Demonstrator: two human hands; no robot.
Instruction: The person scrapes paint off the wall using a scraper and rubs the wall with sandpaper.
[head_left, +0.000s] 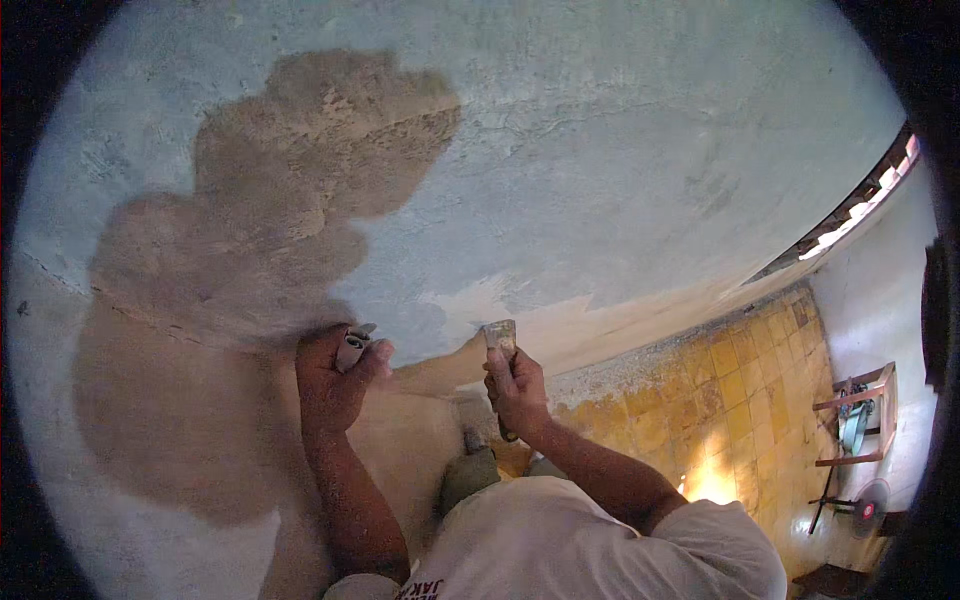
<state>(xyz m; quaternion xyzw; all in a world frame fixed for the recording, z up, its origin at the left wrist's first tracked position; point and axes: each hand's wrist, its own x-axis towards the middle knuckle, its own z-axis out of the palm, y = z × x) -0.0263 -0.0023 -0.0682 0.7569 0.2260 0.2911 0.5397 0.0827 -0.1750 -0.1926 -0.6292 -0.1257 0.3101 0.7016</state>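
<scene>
My left hand is pressed close to the plaster wall and is closed around a pale, rolled or folded sheet, whose material I cannot make out. In my right hand is a putty knife, held with its wide, smeared blade pointing up. The blade's edge appears near the lower wall, but I cannot tell whether it touches. A large brown patch with an uneven surface spreads over the pale blue wall above and left of my left hand.
Yellow floor tiles run along the wall's base at the right, dusty at the edge. Farther right are a wooden stand with a turquoise item in it and a fan. Light comes through an opening at the upper right.
</scene>
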